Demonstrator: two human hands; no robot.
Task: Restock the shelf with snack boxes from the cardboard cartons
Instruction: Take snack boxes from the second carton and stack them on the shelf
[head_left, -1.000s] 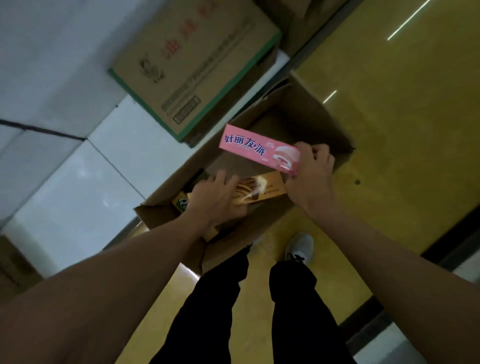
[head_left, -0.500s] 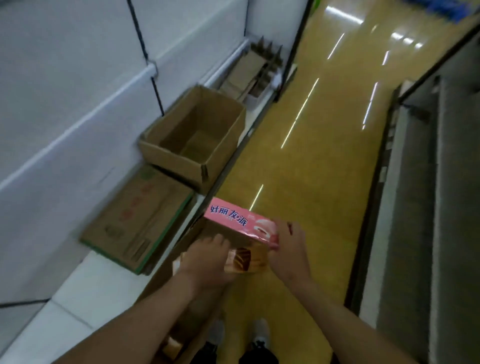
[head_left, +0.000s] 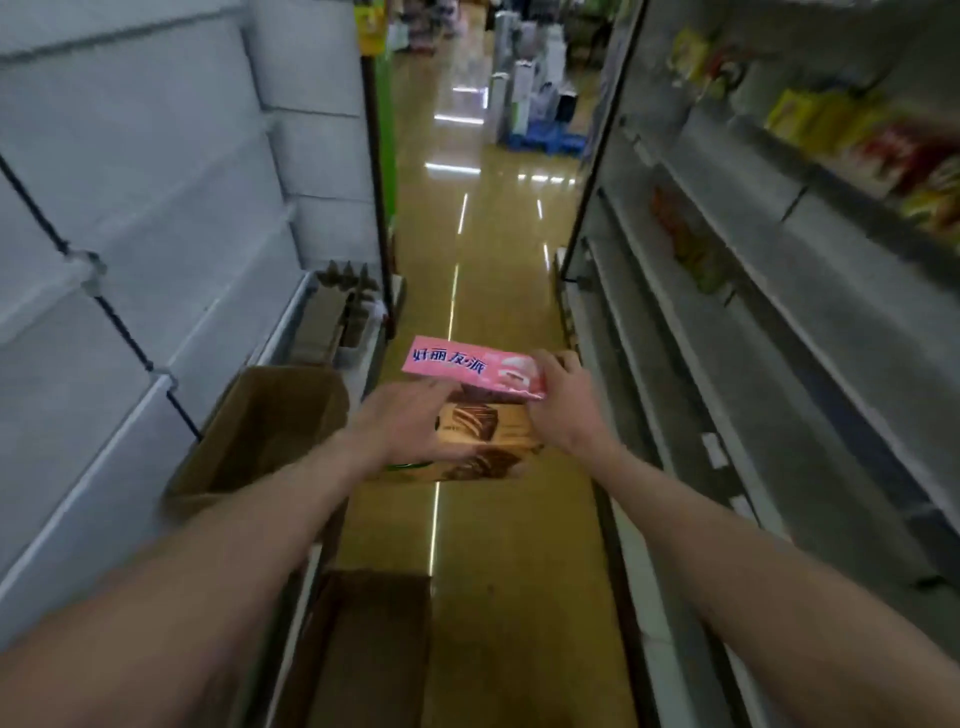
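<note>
pink snack box (head_left: 470, 367) long axis crosswise, gripped by right hand (head_left: 563, 402), left hand (head_left: 410, 426) gripping brown boxes (head_left: 488, 436)

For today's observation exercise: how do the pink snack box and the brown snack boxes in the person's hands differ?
The pink snack box sits on top; the brown snack boxes are stacked beneath it. The pink one shows blue lettering and a pale cake; the brown ones show chocolate cake. The right hand grips the pink box's end, while the left hand lies over the brown boxes. Both are carried together.
</note>
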